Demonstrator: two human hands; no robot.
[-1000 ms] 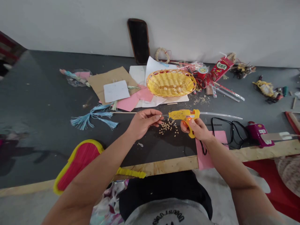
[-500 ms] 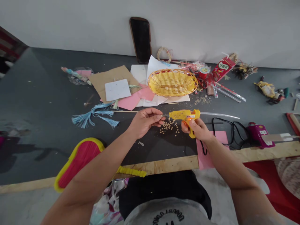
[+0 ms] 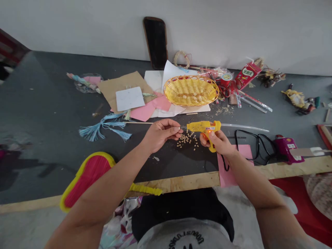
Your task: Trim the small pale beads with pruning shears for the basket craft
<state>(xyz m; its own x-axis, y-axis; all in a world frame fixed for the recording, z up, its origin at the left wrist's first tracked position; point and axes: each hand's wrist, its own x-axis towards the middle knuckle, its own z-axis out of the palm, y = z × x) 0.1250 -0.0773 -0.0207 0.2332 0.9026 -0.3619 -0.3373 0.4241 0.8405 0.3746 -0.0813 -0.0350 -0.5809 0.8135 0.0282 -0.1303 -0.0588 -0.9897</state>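
Left hand (image 3: pixel 162 135) pinches a small pale piece (image 3: pixel 179 128) beside the glue gun (image 3: pixel 199 126) my right hand (image 3: pixel 219 141) grips; loose bits (image 3: pixel 185 139) between both seem unglued.

Craft workspace; whether in a home or workshop could not be told. A grey table (image 3: pixel 49 90), wood-edged, stood against a pale wall (image 3: pixel 77 27). Evidence comprised one glue gun (image 3: pixel 198 126), layered paper (image 3: pixel 107 90), blue tassels (image 3: pixel 94 130), one basket (image 3: pixel 192 101) and scattered chips (image 3: pixel 185 139).
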